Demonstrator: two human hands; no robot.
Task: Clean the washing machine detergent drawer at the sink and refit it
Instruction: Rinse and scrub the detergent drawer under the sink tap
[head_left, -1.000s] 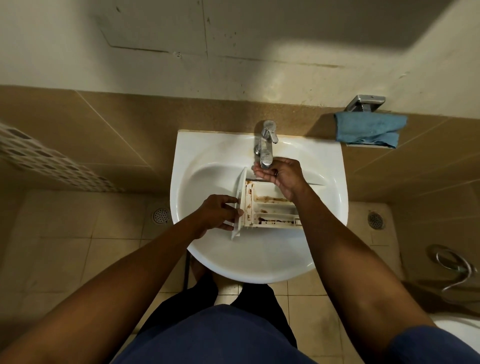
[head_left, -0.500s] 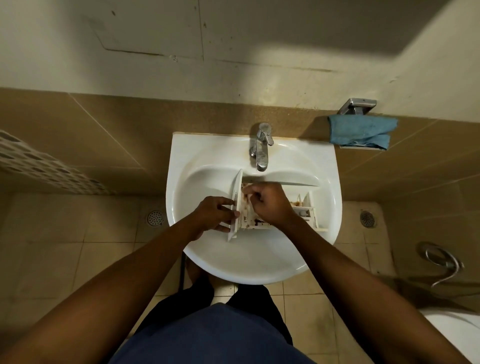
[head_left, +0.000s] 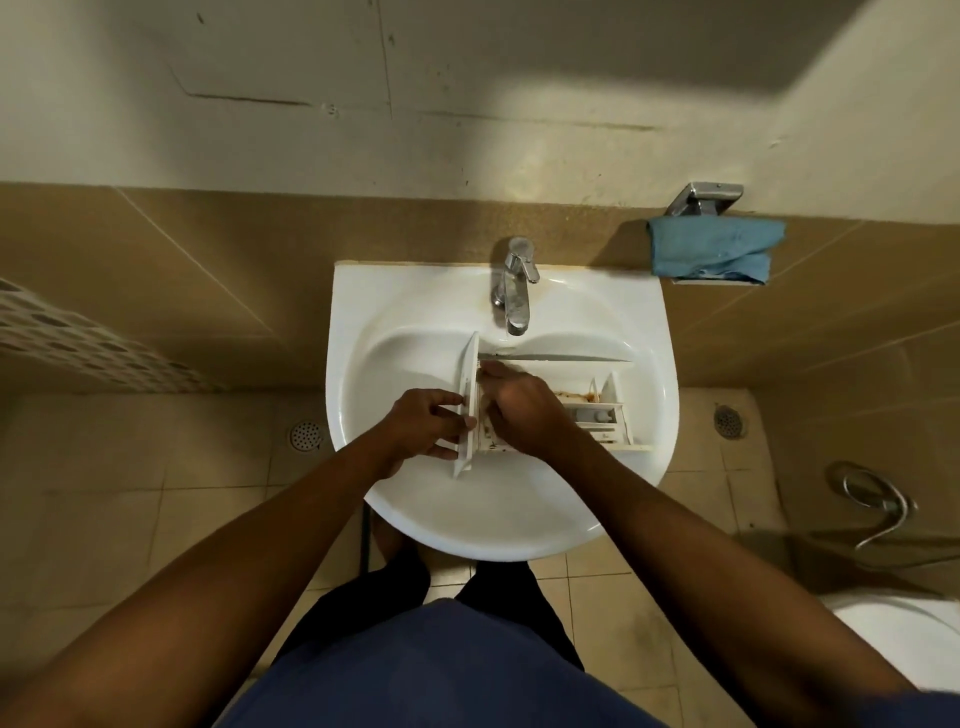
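Note:
The white detergent drawer lies across the bowl of the white sink, its front panel to the left and brown stains in its compartments. My left hand grips the front panel's edge. My right hand is down inside the drawer's left compartments, fingers curled against the plastic; whether it holds anything is hidden. The chrome tap stands just behind the drawer, and no water stream shows.
A folded blue cloth lies on a wall holder to the right of the sink. Floor drains sit on both sides. A metal hose and a white toilet rim are at the right.
My right hand came away from under the tap and went down into the drawer's left compartments. My left hand kept its hold on the front panel.

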